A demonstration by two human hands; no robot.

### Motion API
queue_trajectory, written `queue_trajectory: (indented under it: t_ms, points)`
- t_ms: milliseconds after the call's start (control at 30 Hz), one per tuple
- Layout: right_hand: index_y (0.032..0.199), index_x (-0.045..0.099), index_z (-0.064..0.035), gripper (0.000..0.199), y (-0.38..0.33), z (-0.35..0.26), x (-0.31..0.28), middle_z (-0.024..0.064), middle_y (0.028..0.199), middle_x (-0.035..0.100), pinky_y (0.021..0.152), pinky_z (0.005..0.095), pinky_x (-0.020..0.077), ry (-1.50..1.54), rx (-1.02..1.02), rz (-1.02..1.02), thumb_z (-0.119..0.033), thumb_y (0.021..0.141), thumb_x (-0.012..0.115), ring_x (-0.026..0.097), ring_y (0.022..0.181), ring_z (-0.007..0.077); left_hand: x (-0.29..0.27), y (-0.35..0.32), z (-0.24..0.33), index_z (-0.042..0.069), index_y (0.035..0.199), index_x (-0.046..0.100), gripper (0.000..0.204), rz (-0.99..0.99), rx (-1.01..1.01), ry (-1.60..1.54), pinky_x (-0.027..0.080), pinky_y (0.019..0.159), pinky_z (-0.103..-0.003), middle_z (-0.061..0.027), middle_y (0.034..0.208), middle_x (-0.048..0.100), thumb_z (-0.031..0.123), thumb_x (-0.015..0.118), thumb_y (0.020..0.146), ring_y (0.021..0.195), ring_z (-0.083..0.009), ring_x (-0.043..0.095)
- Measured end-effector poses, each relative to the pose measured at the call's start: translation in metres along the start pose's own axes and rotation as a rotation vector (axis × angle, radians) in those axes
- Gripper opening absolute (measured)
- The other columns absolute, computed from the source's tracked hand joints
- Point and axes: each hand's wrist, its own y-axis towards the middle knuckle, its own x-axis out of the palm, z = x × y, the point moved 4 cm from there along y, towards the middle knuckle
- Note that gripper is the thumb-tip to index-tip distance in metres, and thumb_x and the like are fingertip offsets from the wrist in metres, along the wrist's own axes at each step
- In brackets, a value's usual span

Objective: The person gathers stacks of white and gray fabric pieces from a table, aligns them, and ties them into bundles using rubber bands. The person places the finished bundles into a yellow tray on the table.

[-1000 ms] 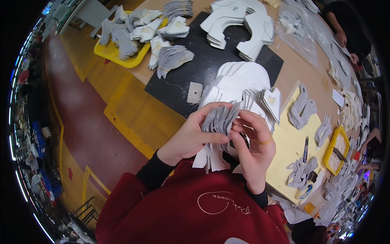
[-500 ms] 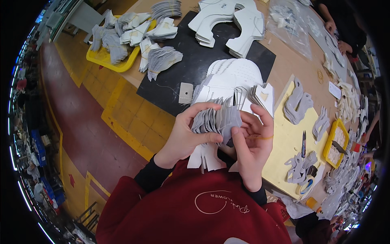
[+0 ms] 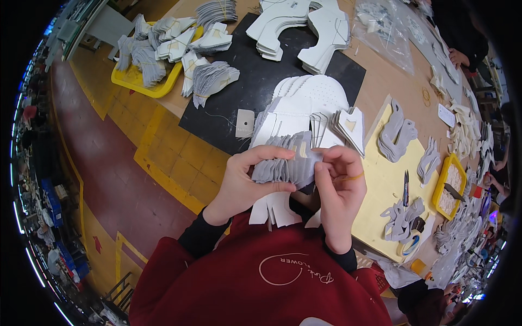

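Observation:
A thick stack of grey fabric cut pieces is held in front of my chest. My left hand wraps its fingers and thumb around the stack from the left. With thumb and forefinger, my right hand pinches the right edge of the outermost piece; a yellow rubber band circles one of its fingers. Small pale patches show on that outer piece. Just beyond the hands lie layered white perforated pieces, with a fanned bundle of white pieces at their right. White slit pieces show below the stack.
A black mat bears large curved white pieces. A yellow tray of bundled pieces stands at the far left. On the yellow board are grey pieces, snips and a tape roll. Another person's hand is at the far right.
The outermost piece has turned to show its pale patches, and my right fingers have closed in on its edge. My left hand keeps its hold. The view has shifted slightly.

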Motion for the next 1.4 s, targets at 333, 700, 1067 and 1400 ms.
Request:
queue_trajectory:
  t_ms: [333, 700, 1067, 1400]
  points:
    - [0.108, 0.064, 0.0014, 0.027, 0.001, 0.001, 0.004, 0.0096, 0.105, 0.065, 0.069, 0.0219, 0.0494, -0.294, -0.117, 0.026, 0.001, 0.082, 0.071, 0.06, 0.082, 0.0097, 0.0, 0.001, -0.001, 0.002, 0.119, 0.066, 0.054, -0.006, -0.117, -0.034, 0.048, 0.096, -0.029, -0.0078, 0.118, 0.067, 0.004, 0.086, 0.069, 0.109, -0.0158, 0.062]
    - [0.099, 0.065, 0.0002, 0.021, 0.002, -0.001, 0.007, 0.0147, 0.102, 0.064, 0.07, 0.0286, 0.0518, -0.542, -0.28, 0.014, 0.0, 0.08, 0.071, 0.066, 0.082, 0.0222, 0.002, 0.004, -0.003, 0.002, 0.131, 0.058, 0.066, -0.086, -0.215, -0.099, 0.042, 0.103, -0.03, -0.0099, 0.13, 0.061, 0.007, 0.086, 0.07, 0.12, -0.0171, 0.056]
    - [0.1, 0.064, -0.0027, 0.022, 0.004, -0.008, 0.012, 0.0179, 0.114, 0.06, 0.074, 0.0333, 0.0522, -0.62, -0.353, -0.051, -0.001, 0.079, 0.072, 0.065, 0.096, 0.0292, 0.006, 0.004, -0.006, 0.005, 0.138, 0.052, 0.068, -0.169, -0.343, -0.267, 0.042, 0.104, -0.031, -0.0101, 0.136, 0.055, 0.003, 0.08, 0.076, 0.122, -0.0155, 0.052]
    - [0.101, 0.063, -0.0037, 0.025, 0.005, -0.005, 0.01, 0.0219, 0.134, 0.049, 0.08, 0.0361, 0.0507, -0.708, -0.374, -0.105, -0.003, 0.078, 0.073, 0.06, 0.108, 0.0344, 0.006, 0.006, -0.007, 0.002, 0.138, 0.05, 0.071, -0.154, -0.247, -0.217, 0.039, 0.107, -0.032, -0.0095, 0.136, 0.054, 0.002, 0.08, 0.074, 0.126, -0.0167, 0.049]
